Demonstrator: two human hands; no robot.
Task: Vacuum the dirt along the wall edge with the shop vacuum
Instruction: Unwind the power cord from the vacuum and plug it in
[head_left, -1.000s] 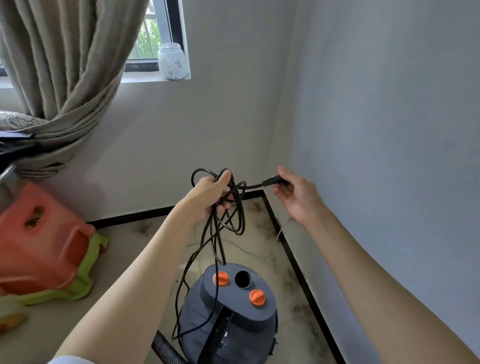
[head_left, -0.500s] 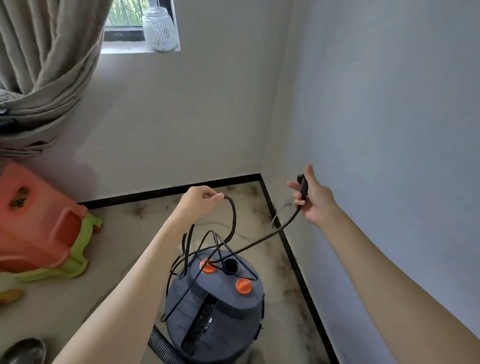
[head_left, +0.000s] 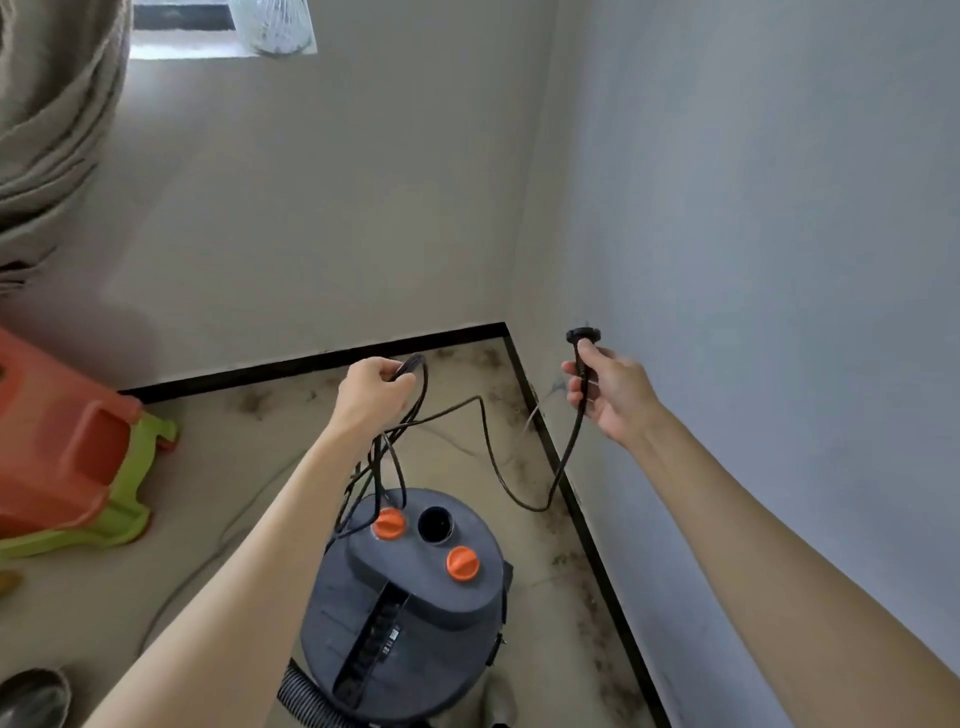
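Note:
A dark grey shop vacuum (head_left: 410, 618) with two orange knobs stands on the floor below my hands, its ribbed hose (head_left: 304, 693) leaving at the lower left. Its black power cord (head_left: 485, 447) runs between my hands. My left hand (head_left: 371, 395) grips several loops of the cord above the vacuum. My right hand (head_left: 605, 395) holds the cord just below its plug (head_left: 584, 335), close to the right wall. Dark dirt (head_left: 582, 561) lies along the black skirting (head_left: 566, 483) of the right wall and in the corner.
An orange stool on a green stool (head_left: 67, 457) lies tipped at the left. A curtain (head_left: 52, 114) hangs at the upper left beside a windowsill with a glass jar (head_left: 272, 26). A metal bowl (head_left: 34, 696) sits at the bottom left.
My right hand has drawn the plug end away from the coil to the right and up near the wall. My left hand has lowered with the remaining loops. The view has tilted down.

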